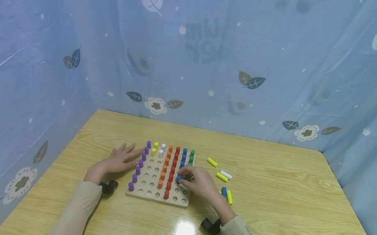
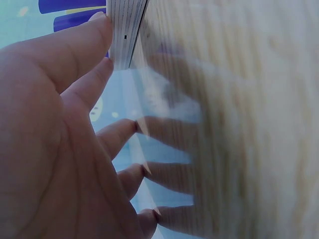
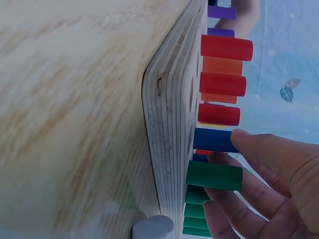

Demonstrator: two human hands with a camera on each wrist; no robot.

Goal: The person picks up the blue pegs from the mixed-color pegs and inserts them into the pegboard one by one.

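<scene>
A wooden pegboard (image 1: 156, 200) lies on the table, with columns of purple, yellow, white, orange, red, blue and green pegs standing in it. My right hand (image 1: 200, 181) is over the board's right side and pinches a blue peg (image 3: 214, 140) between thumb and fingers. That peg stands upright at the board face, beside a red peg (image 3: 219, 114) and a green peg (image 3: 214, 175). At the left edge, my left hand (image 1: 119, 161) rests with fingers spread; its thumb and index finger touch the board's side (image 2: 124, 35) near the purple pegs (image 1: 137, 170).
Loose yellow pegs (image 1: 212, 162), a white peg (image 1: 226, 174) and a blue peg (image 1: 224, 191) lie on the table right of the board, partly behind my right wrist. A blue patterned curtain (image 1: 217, 56) hangs beyond the table (image 1: 269, 214) and on both sides.
</scene>
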